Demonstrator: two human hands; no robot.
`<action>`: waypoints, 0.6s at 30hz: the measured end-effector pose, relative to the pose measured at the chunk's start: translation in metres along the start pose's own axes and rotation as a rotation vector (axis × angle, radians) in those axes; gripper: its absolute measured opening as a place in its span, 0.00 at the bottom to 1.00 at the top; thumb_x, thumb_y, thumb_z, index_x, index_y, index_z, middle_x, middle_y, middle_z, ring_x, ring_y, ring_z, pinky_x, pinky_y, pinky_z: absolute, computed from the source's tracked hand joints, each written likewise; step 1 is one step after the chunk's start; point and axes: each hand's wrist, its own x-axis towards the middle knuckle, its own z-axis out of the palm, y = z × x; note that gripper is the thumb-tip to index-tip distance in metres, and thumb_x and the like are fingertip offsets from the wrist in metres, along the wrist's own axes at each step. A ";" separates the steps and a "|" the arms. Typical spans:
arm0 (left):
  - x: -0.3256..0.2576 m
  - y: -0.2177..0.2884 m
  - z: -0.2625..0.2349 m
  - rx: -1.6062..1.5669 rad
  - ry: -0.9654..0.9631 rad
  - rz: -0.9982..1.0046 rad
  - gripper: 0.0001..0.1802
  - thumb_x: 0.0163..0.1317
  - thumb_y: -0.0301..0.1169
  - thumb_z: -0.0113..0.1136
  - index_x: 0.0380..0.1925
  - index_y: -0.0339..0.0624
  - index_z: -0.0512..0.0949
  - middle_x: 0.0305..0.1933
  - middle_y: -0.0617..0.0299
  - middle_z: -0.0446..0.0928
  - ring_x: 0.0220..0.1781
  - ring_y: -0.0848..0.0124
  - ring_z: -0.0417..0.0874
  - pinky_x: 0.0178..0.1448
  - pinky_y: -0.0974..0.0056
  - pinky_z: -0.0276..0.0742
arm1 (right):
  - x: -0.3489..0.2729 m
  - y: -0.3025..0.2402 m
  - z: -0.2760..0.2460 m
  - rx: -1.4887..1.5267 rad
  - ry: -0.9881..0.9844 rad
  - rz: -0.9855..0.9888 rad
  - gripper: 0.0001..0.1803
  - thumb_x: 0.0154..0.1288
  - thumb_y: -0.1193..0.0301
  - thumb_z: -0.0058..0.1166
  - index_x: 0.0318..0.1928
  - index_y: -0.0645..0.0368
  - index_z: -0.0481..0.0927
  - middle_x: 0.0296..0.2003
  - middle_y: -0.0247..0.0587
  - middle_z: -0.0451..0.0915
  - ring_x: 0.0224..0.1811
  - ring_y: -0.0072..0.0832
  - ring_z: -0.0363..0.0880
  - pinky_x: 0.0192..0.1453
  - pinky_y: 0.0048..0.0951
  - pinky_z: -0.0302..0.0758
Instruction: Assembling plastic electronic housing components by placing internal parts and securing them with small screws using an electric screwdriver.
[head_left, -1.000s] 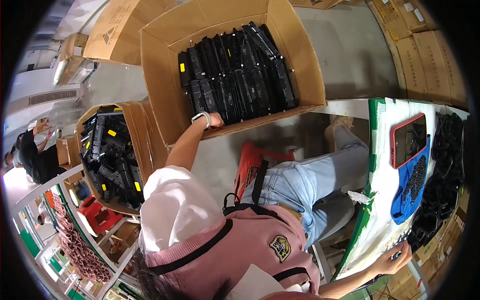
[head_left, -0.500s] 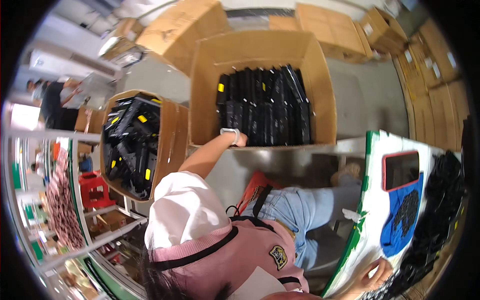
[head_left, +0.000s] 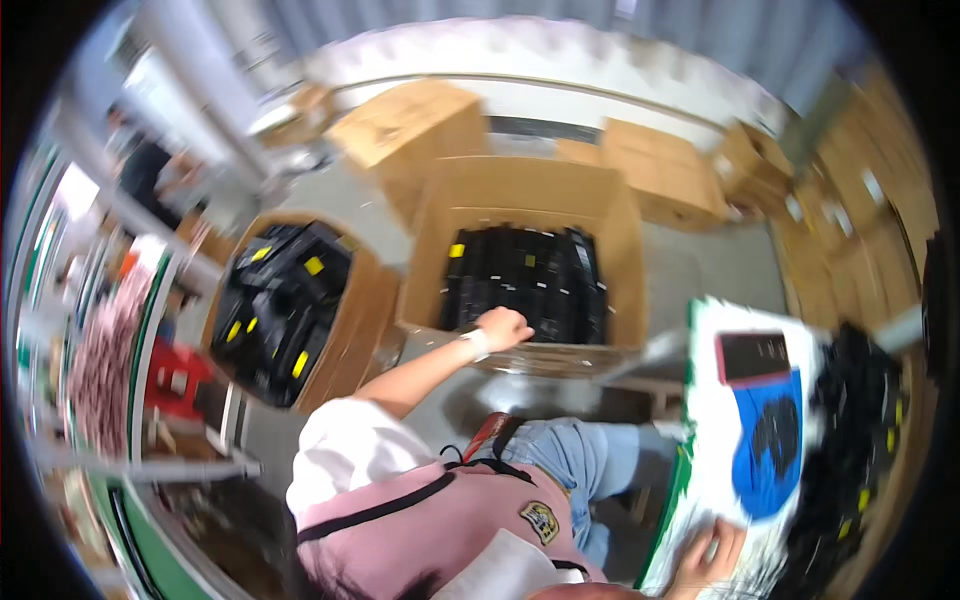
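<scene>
My left hand (head_left: 503, 328), with a pale band on its wrist, is over the near rim of a large open carton (head_left: 535, 185). Its fingers are curled in and nothing shows in them. Upright rows of slim black items (head_left: 520, 285), a few with yellow labels, fill the carton's floor. My right hand (head_left: 708, 560) rests low on the white tabletop (head_left: 705, 440), thumb and fingers apart around a gap. Close by lie a blue piece with a black patch (head_left: 770, 445) and a phone in a red case (head_left: 753, 358).
Left of the carton stands a second box (head_left: 370, 325) with jumbled black parts (head_left: 285, 300). A heap of black pieces (head_left: 850, 450) lines the table's right side. Closed cartons (head_left: 665, 170) stand behind. A red stool (head_left: 178, 380) and a metal frame are at left; another person (head_left: 145, 180) is beyond.
My left hand has come up out of the large carton to its near rim. My right hand stays on the tabletop. The view has tilted up, showing more of the back wall.
</scene>
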 end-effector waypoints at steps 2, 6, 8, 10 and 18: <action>-0.010 0.034 -0.020 -0.218 0.232 0.187 0.11 0.55 0.38 0.57 0.24 0.43 0.80 0.21 0.53 0.77 0.26 0.57 0.80 0.30 0.59 0.74 | 0.019 -0.012 0.005 0.018 0.061 -0.102 0.07 0.47 0.82 0.50 0.31 0.67 0.75 0.24 0.48 0.71 0.24 0.43 0.68 0.29 0.38 0.67; -0.012 0.138 -0.066 -0.528 0.226 0.392 0.06 0.59 0.28 0.57 0.29 0.35 0.79 0.25 0.59 0.79 0.26 0.77 0.77 0.33 0.71 0.73 | 0.045 -0.012 0.005 -0.044 0.061 -0.232 0.13 0.36 0.81 0.55 0.29 0.61 0.76 0.23 0.41 0.72 0.22 0.36 0.71 0.24 0.32 0.69; -0.004 0.195 -0.070 -0.586 0.197 0.568 0.05 0.58 0.24 0.56 0.28 0.33 0.78 0.26 0.59 0.79 0.28 0.75 0.78 0.35 0.71 0.73 | 0.046 -0.004 0.004 -0.074 0.068 -0.271 0.11 0.37 0.77 0.56 0.28 0.60 0.76 0.23 0.38 0.71 0.22 0.33 0.71 0.23 0.30 0.70; -0.006 0.246 -0.069 -0.664 0.087 0.714 0.04 0.57 0.23 0.55 0.28 0.33 0.78 0.27 0.58 0.79 0.30 0.72 0.79 0.37 0.71 0.73 | 0.042 -0.001 -0.006 -0.135 -0.016 -0.291 0.12 0.39 0.75 0.58 0.30 0.58 0.75 0.25 0.35 0.72 0.25 0.30 0.72 0.23 0.27 0.70; -0.039 0.382 -0.009 -0.669 -0.275 1.201 0.06 0.53 0.20 0.57 0.32 0.34 0.78 0.34 0.53 0.78 0.35 0.62 0.80 0.38 0.66 0.75 | 0.035 0.016 -0.059 -0.338 0.282 -0.099 0.11 0.42 0.78 0.56 0.31 0.58 0.75 0.24 0.35 0.71 0.25 0.31 0.72 0.24 0.28 0.69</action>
